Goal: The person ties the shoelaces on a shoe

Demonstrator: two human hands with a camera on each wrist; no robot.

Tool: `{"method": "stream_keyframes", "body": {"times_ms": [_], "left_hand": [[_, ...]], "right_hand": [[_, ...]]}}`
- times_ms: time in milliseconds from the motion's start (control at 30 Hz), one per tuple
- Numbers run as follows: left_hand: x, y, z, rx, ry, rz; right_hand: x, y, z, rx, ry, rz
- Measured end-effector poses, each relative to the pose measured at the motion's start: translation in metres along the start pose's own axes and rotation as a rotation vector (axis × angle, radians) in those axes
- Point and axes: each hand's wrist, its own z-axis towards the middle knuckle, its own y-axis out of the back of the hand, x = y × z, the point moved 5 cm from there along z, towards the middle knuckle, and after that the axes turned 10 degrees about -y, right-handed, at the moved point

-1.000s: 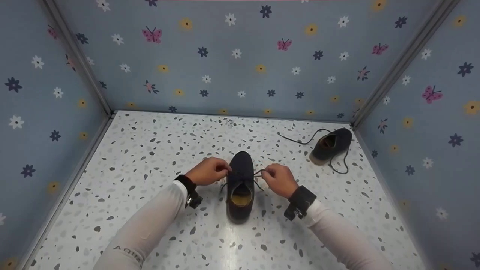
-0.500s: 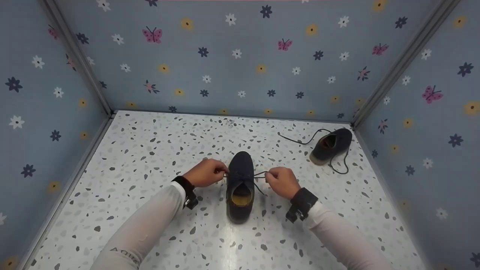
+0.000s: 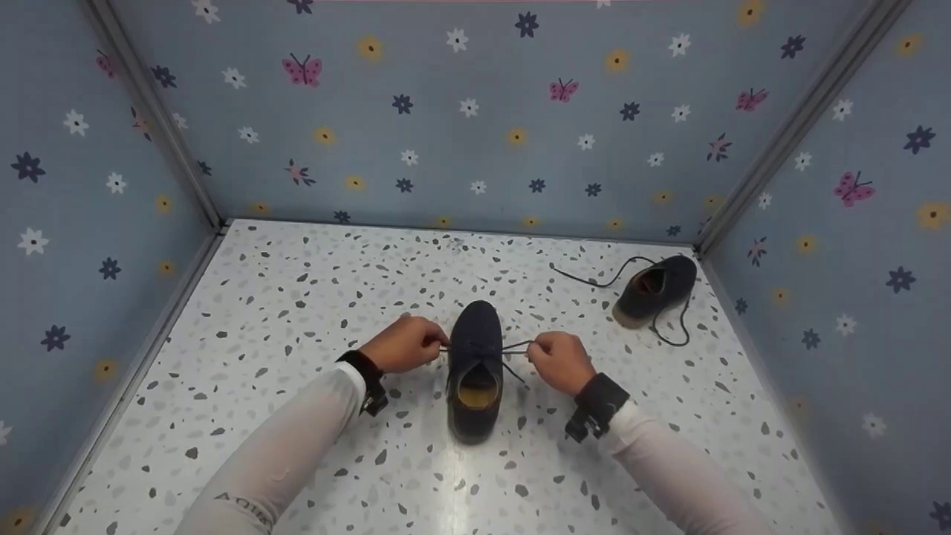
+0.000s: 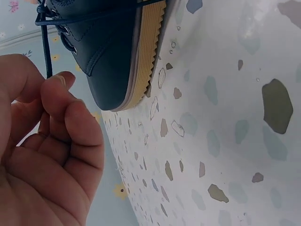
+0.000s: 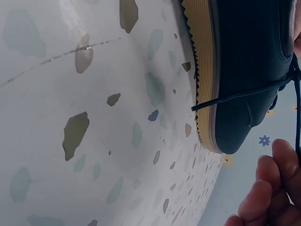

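A dark blue lace-up shoe (image 3: 477, 323) stands on the speckled floor, toe pointing away from me. To its left, my left hand (image 3: 407, 344) pinches the shoelace (image 4: 46, 54) between thumb and forefinger, drawn taut from the eyelets. On the other side, my right hand (image 3: 561, 362) pinches a doubled strand of lace, also stretched tight; its fingertips (image 5: 257, 197) show partly in the right wrist view. One loose lace end (image 5: 235, 95) hangs across the shoe's side over the ridged tan sole (image 5: 200, 56). The lace crossing is dark and small in the head view.
A second dark shoe (image 3: 672, 286) lies at the far right near the corner, its untied lace (image 3: 594, 283) spread on the floor. Flowered blue panels (image 3: 475, 148) border the white speckled floor (image 3: 297, 290) at back and sides.
Both hands have moved slightly outward and down from the shoe, pulling the lace strands straighter on each side. The second shoe has stayed in place.
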Motion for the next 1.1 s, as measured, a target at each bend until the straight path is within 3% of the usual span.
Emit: {"method": "stream_keyframes", "body": {"times_ms": [633,1100], "left_hand": [[0.001,0.0,-0.01,-0.044,-0.046,0.028],[0.007,0.002,-0.014,-0.054,-0.025,0.039]], "right_hand": [[-0.014,0.0,-0.002,-0.018,-0.126,0.091],[-0.02,-0.001,0.0,-0.051,-0.187,0.152]]}}
